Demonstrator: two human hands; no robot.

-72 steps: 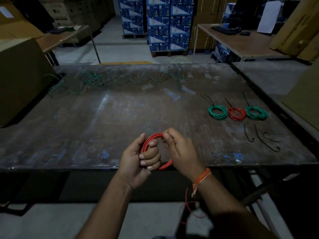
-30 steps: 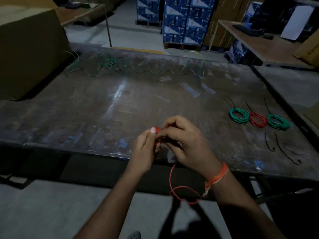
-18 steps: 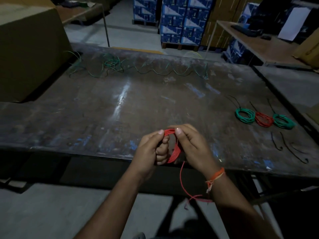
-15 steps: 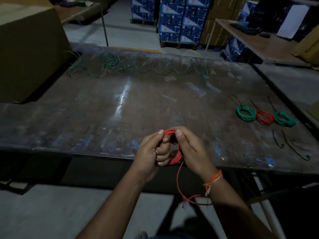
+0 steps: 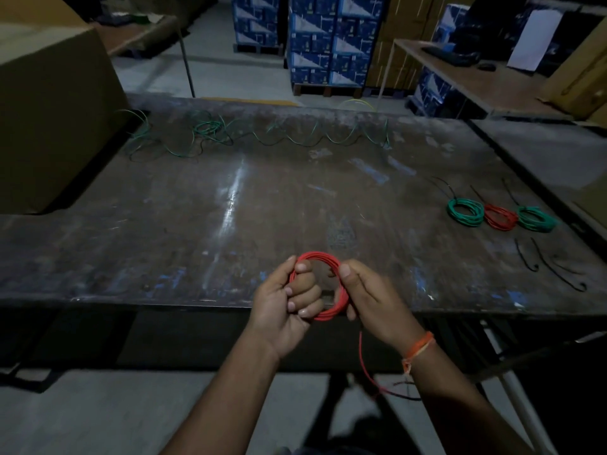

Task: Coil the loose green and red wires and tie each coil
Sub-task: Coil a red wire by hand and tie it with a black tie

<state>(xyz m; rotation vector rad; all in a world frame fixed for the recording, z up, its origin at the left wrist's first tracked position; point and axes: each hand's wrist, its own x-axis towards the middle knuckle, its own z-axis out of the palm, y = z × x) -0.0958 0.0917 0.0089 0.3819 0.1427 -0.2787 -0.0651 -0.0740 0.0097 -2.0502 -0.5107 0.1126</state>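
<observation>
So both hands are up at the near edge of the desk (image 5: 164,231), around 6 o'clock, working one red coil (image 5: 323,257). The left hand (image 5: 285,303) has its fingers curled through the ring and grips the left side, and the right hand (image 5: 371,300) pinches the right side with the thumb on top. A loose red tail (image 5: 363,359) hangs down from the bottom of the coil, below the desk edge, toward the floor.

Over at 3 o'clock sit three finished coils in a row, touching or nearly: a green coil (image 5: 465,212), a small red coil (image 5: 500,217) and another green one (image 5: 536,219), each with a dark tie sticking out. A few spare black ties (image 5: 555,269) lie just in front of them.

The loose green wire (image 5: 295,139) still to do snakes along the far edge, 11 to 12 o'clock, next to a big cardboard box (image 5: 56,119) at 10.
</observation>
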